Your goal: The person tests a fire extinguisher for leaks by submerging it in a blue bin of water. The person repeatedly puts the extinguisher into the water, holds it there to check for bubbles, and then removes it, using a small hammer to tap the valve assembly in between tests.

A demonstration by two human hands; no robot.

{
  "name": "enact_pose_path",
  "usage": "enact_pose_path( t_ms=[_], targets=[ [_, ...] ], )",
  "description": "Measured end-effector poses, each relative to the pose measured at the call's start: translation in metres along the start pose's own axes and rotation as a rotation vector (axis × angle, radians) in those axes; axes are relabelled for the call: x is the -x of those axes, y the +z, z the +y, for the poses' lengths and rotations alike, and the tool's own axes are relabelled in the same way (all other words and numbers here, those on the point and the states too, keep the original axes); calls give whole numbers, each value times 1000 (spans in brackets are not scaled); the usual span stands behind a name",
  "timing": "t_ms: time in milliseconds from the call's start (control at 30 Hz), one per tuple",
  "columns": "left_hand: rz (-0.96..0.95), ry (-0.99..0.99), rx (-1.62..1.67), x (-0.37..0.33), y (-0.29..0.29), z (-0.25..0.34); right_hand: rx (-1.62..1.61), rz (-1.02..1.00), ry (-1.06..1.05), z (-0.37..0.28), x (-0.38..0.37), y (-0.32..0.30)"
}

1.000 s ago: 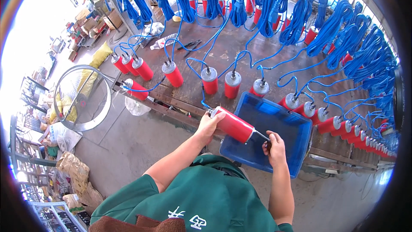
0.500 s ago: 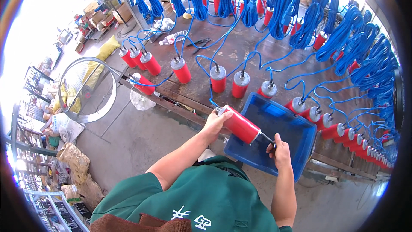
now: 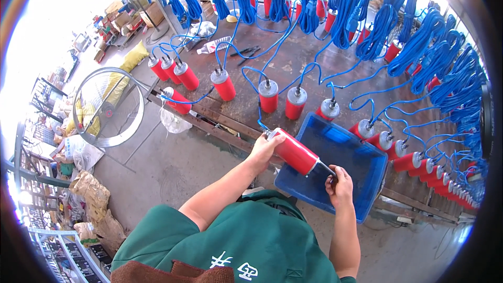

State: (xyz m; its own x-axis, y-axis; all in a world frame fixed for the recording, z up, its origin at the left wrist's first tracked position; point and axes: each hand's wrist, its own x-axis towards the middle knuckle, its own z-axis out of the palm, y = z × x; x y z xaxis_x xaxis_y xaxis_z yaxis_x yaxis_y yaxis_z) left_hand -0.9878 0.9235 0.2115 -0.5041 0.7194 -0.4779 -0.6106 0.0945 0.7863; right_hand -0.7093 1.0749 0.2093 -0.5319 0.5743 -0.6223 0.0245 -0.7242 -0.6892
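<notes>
My left hand (image 3: 262,152) is closed round the upper left end of a red cylinder (image 3: 296,154) with metal end caps, which looks like a motor body. A blue cable runs from that end up to the table. The cylinder lies tilted, its other end down to the right, above a blue plastic tub (image 3: 280,178). From that lower end a thin dark rod (image 3: 327,168) sticks out. My right hand (image 3: 340,183) grips the rod's outer part with curled fingers; the fingers hide its tip, so I cannot tell whether it is a shaft or a tool.
Similar red cylinders (image 3: 223,87) stand along the table (image 3: 209,68), more lying in a row at right. Coiled blue cables (image 3: 347,5) hang along the back. Dark pliers (image 3: 246,54) and a plastic bottle (image 3: 213,45) lie on the table. A round fan (image 3: 78,120) stands at left.
The view has shifted slightly. My right hand's fingers have moved a little on the rod; my left hand keeps its hold on the red cylinder.
</notes>
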Motion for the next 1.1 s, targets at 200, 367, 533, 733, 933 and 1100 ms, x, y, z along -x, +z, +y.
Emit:
enact_pose_path(
  t_ms=[200, 367, 533, 733, 933, 1100],
  targets=[
    [28, -3, -47, -3, 6, 1, 1295, 80, -1071, -17, 34, 5],
    [29, 48, -79, -2, 7, -1, 489, 136, -328, -15, 15, 8],
    [9, 30, -105, -1, 1, 0, 426, 80, -323, -18, 7, 9],
    [-25, 30, -50, -3, 6, 1, 1225, 175, -1065, -24, 27, -9],
    [-30, 87, -74, -1, 8, -2, 406, 7, -41, -25, -13, -10],
    [-35, 87, -79, -5, 4, -4, 380, -72, 29, -35, -15, -11]
  ],
)
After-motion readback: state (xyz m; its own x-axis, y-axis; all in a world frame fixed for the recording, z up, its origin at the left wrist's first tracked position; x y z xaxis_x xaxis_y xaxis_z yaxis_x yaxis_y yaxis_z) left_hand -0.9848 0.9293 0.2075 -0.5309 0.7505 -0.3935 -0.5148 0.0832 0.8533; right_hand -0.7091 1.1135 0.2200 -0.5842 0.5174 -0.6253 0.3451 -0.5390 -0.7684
